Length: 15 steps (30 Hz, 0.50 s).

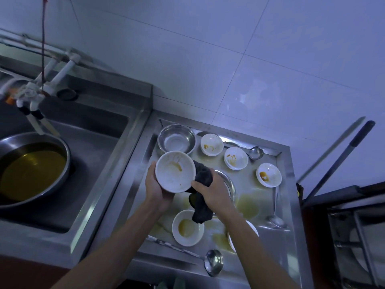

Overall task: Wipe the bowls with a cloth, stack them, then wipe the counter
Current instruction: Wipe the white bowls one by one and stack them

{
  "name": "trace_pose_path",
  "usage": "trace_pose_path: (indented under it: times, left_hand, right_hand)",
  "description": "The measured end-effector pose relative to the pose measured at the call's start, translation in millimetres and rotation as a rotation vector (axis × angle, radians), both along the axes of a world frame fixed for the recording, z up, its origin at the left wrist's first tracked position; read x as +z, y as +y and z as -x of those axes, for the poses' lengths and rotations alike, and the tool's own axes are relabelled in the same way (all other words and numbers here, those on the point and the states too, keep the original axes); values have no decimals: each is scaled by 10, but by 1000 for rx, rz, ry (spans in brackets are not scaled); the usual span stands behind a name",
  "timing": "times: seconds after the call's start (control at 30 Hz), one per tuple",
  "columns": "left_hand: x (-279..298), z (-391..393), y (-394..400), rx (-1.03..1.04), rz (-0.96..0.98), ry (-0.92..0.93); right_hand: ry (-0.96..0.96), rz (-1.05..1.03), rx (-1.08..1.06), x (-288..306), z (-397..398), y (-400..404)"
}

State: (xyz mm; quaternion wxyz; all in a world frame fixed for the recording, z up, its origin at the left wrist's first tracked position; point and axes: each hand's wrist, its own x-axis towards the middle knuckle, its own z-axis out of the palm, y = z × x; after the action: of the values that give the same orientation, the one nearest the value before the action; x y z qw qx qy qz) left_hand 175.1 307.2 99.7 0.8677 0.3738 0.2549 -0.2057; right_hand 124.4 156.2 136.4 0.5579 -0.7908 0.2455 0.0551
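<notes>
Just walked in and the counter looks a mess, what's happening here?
A person is cleaning dirty bowls. The left hand holds up a white bowl streaked with orange sauce, and the right hand grips a dark cloth at its rim. Four other stained bowls sit unstacked on the splattered steel counter.

held white bowl [175,171]: tilted, mouth toward camera, orange smear inside, raised above bench [268,207], gripped at left rim by left hand [155,185]. dark cloth [201,190]: bunched in right hand [212,189], touching bowl's right rim, tail hanging down over near bowl. white bowls upright on bench, all soiled orange: back [211,144], next right [235,158], far right [268,174], near one with sauce pool [188,227]. another white bowl [253,227] mostly hidden under right forearm. steel bench: wet, smeared with yellow-orange spills.
</notes>
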Motion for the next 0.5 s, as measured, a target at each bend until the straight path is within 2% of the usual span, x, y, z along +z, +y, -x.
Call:
trace_pose_path:
  times: [0.13, 0.27, 0.4, 0.5]
  left_hand:
    - [-35, 0, 76, 1, 32, 62]
    - [-19, 16, 80, -73, 111, 146]
    - [-13, 55, 22, -174, 183, 142]
    - [-13, 59, 16, -176, 196, 140]
  right_hand:
    - [-97, 176, 74, 92, 78, -76]
    - [-246, 415, 405, 233, 38, -51]
    - [-74, 489, 765, 269, -146, 191]
    - [-69, 488, 803, 229, -251, 293]
